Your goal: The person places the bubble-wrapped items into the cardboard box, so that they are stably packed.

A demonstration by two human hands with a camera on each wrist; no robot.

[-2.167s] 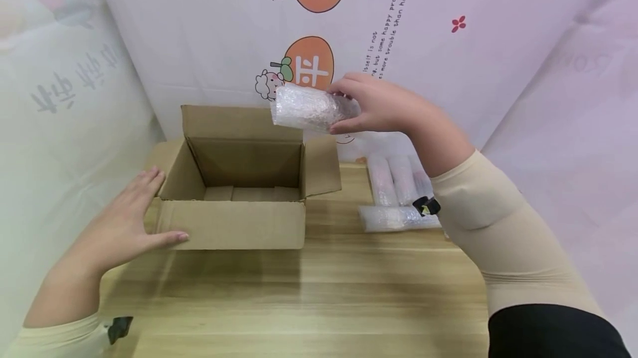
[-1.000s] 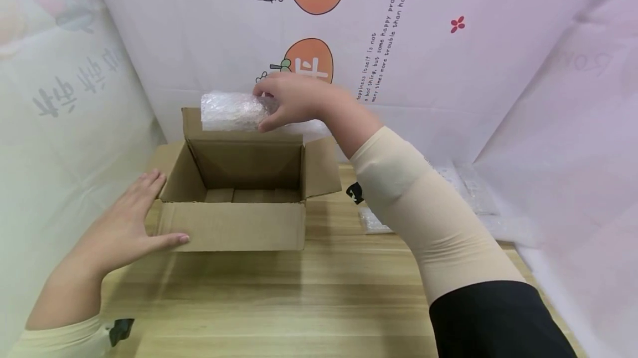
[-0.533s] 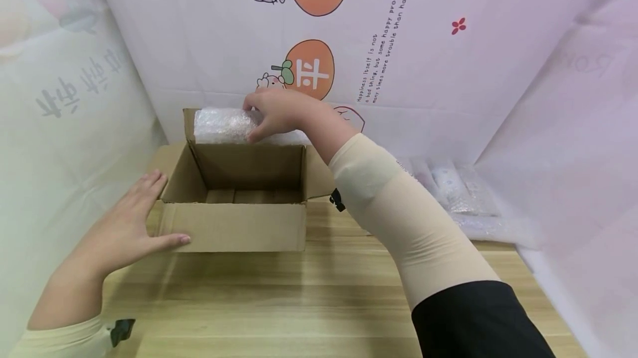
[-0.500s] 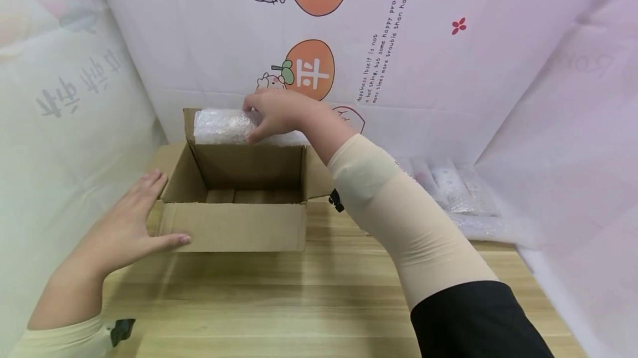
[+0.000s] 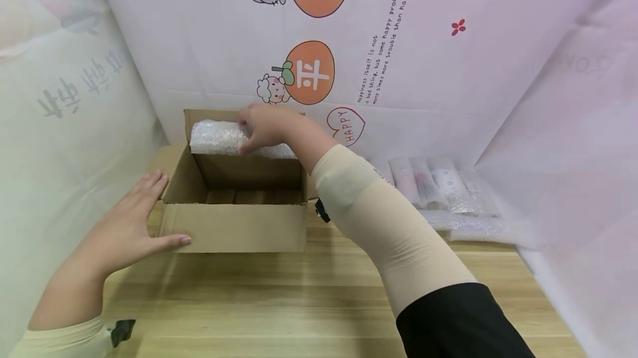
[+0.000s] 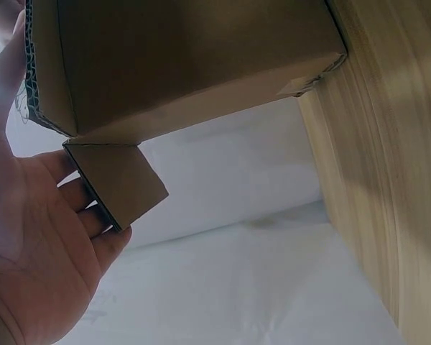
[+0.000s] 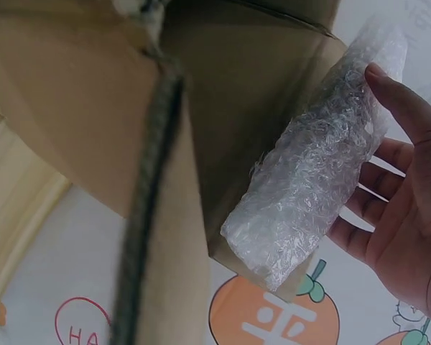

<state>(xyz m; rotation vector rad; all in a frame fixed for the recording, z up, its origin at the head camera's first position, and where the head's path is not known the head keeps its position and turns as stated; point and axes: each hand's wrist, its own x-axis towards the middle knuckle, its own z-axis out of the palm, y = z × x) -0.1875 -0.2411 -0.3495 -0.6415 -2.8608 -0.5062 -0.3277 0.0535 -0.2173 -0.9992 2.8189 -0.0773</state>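
Presently, the bubble-wrapped roll (image 5: 216, 137) is held over the mouth of the box (image 5: 234, 229), toward twelve o'clock, just before the far flap (image 5: 214, 114); whether the flap is touched cannot be told. Near mid-length it is grasped by the right hand (image 5: 266, 125), thumb on the near side, fingers on the far. Judged light, soft-skinned, springy, perhaps slippery; contents hidden, so best treated as fragile. Hold best taken at the middle, with light pressure. At nine o'clock the left hand (image 5: 124, 225) is rested against the box, fingers extended, nothing clasped. Other rolls (image 5: 426, 183) are laid toward three o'clock.
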